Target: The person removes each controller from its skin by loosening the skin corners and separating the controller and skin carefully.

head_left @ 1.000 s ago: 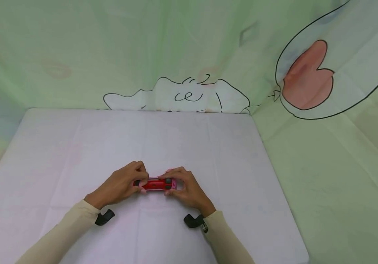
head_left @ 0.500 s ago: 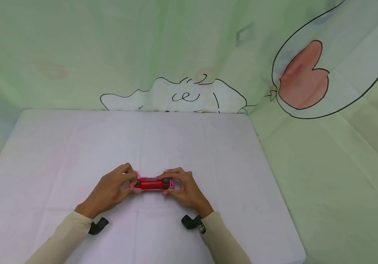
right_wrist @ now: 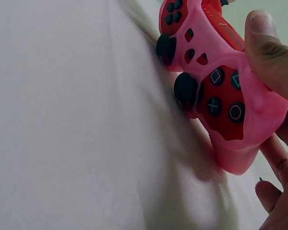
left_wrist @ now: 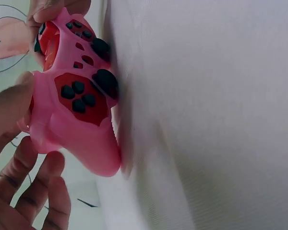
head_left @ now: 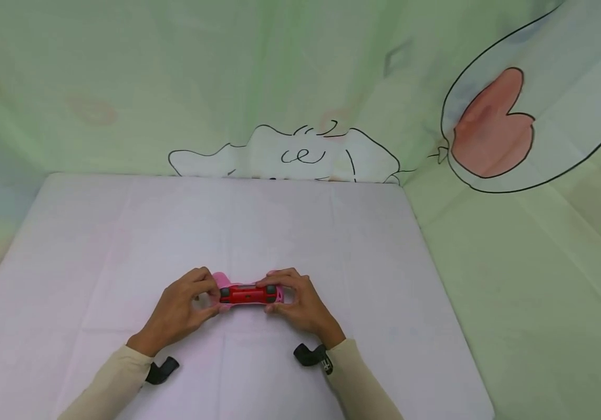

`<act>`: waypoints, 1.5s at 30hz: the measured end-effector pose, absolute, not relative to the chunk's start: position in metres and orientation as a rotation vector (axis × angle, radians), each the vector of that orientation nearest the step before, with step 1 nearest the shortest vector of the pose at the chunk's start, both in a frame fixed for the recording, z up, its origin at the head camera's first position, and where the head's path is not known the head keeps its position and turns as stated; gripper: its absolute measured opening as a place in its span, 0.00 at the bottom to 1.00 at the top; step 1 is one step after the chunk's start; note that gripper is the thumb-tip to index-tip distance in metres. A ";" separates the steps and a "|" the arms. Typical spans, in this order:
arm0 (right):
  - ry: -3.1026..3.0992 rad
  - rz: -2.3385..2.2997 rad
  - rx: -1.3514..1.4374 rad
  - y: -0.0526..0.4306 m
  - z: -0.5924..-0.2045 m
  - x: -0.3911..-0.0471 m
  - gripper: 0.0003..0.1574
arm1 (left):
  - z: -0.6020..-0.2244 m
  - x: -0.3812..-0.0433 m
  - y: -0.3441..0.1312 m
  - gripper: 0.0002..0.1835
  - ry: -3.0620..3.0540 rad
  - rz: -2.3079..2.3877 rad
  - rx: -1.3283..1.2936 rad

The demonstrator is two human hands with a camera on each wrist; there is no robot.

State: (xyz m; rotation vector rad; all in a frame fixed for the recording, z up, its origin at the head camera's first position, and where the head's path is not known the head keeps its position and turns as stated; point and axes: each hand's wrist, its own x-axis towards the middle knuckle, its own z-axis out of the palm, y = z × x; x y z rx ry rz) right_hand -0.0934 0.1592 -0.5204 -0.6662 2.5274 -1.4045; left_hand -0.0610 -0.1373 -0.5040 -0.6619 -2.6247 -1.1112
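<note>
A red game controller stands on edge at the table's near middle, its buttons facing away from the head view. Around it is a pink silicone cover, which leaves the red top edge bare. My left hand pinches the cover at the left end between thumb and fingers; the lower fingers in the left wrist view are spread apart. At the other end my right hand grips the covered controller, thumb on the near side, fingers on the far side. Both thumbsticks face the tabletop.
A white cloth covers the table. Behind it hangs a green backdrop with line drawings and a large heart balloon. Black wrist camera mounts stick out below the sleeves.
My left hand has slid outward from over the controller's left end to its outer edge, uncovering the dark trigger and a pink grip lobe. The right hand keeps its hold.
</note>
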 end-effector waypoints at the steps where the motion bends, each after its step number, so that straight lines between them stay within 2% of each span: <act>1: 2.527 -1.405 -0.662 0.159 -0.521 -0.093 0.34 | -0.505 -0.060 -0.137 0.19 -2.611 -1.137 -0.655; 8: 2.475 -1.472 -0.677 0.159 -0.524 -0.095 0.34 | -0.506 -0.055 -0.137 0.19 -2.601 -1.140 -0.670; 13: 2.403 -1.532 -0.678 0.161 -0.526 -0.098 0.32 | -0.502 -0.051 -0.140 0.21 -2.667 -0.925 -0.797; 17: 2.399 -1.532 -0.687 0.163 -0.526 -0.097 0.31 | -0.505 -0.050 -0.144 0.20 -2.707 -0.806 -0.795; 25: 2.383 -1.513 -0.684 0.163 -0.524 -0.098 0.32 | -0.520 -0.054 -0.148 0.18 -2.544 -1.326 -0.543; 33: 2.378 -1.505 -0.664 0.161 -0.523 -0.099 0.32 | -0.525 -0.052 -0.141 0.27 -2.534 -1.365 -0.512; 45: 2.378 -1.470 -0.649 0.161 -0.525 -0.099 0.32 | -0.527 -0.048 -0.138 0.32 -2.611 -1.207 -0.499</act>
